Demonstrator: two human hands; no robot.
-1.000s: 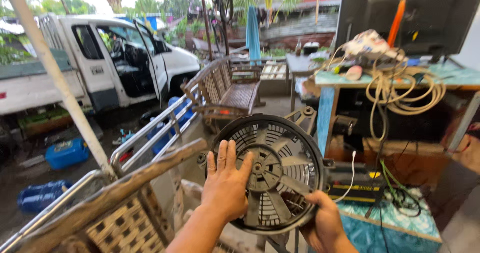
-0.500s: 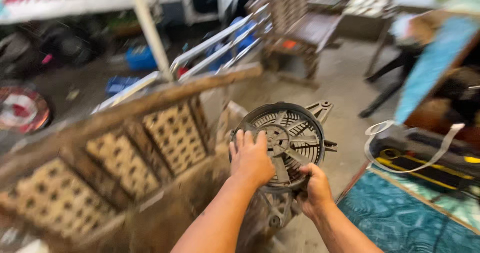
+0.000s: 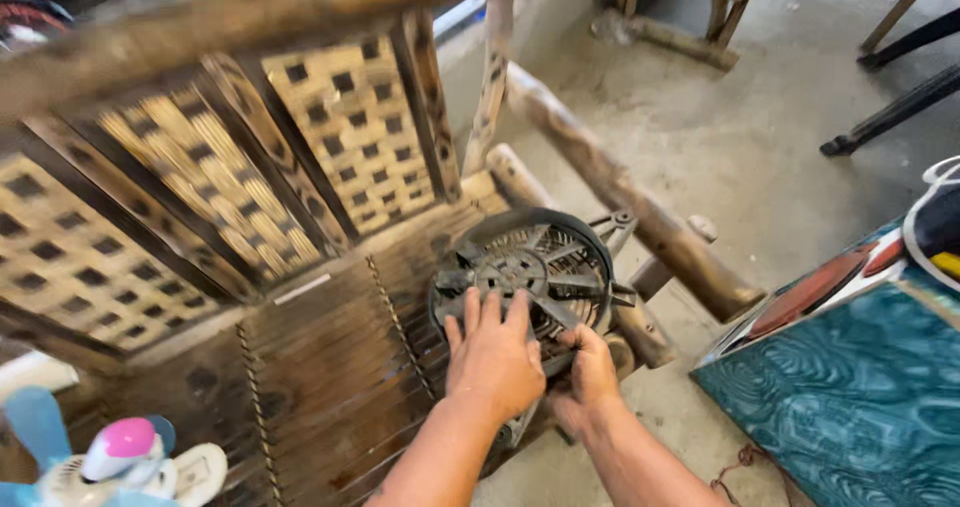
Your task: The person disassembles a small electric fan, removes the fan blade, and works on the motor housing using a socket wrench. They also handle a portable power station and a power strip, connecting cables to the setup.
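Since the earlier frames, both of my hands have been bringing the fan lower, from held up in the air in front of the truck and yard to down onto the seat of the wooden bench, and my view has tipped down with it.

My left hand (image 3: pixel 493 355) is lying flat and spread on the near face of the radiator fan (image 3: pixel 525 282), fingers fanned wide over the blades and hub, pressing rather than gripping. My right hand (image 3: pixel 590 379) is curling around the lower right edge of the black shroud, fingers closed on its rim, so that hand is doing the actual holding. The fan is sitting just ahead of both palms, its round face turned up toward me and its mounting tabs sticking out to the right, beyond my right hand. It is resting on the slatted seat (image 3: pixel 330 367) near the seat's right end, touching the slats.

Farther out, the woven backrest (image 3: pixel 200 187) is standing behind and to the left of the fan. A log armrest (image 3: pixel 620 197) is running past on the right. A blue patterned table (image 3: pixel 860 397) is sitting to the right of my right forearm, and a small pink and blue toy fan (image 3: pixel 120 462) is lying well off to the left.
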